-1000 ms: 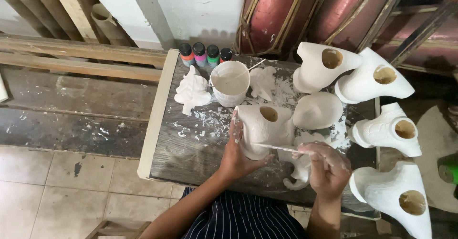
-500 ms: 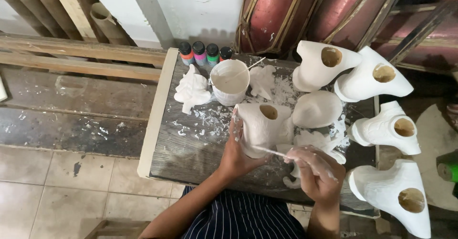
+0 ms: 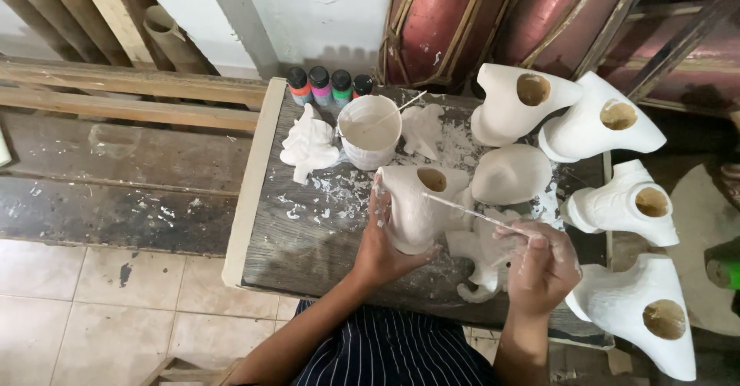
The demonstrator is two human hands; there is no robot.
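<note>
Right, left hand (image 3: pixel 383 241) is gripping the white plaster figure (image 3: pixel 416 205) from its near side, fingers wrapped and pressed on the wall, holding it upright on the wooden table (image 3: pixel 308 239), just in front of the white cup (image 3: pixel 370 130). Right hand (image 3: pixel 539 266) is pinching a thin stick (image 3: pixel 470 212) between thumb and fingertips; its tip is reaching toward the figure's round hole.

Risks, my read:
- Stick is thin and long, so side load at the hole could be snapping it or chipping the rim.
- Grip is one-handed on a dusty surface, so the figure could be slipping or tipping into the egg-shaped piece (image 3: pixel 511 172) just right of it.
- The right elbow is working near the hollow casts (image 3: pixel 640 316) right of the figure; a bump could be knocking one off the edge.

Packages: four small paint bottles (image 3: pixel 330 85) are standing in a row behind the cup, black caps, bodies orange, pink, green, red. Labels too small to tell.
</note>
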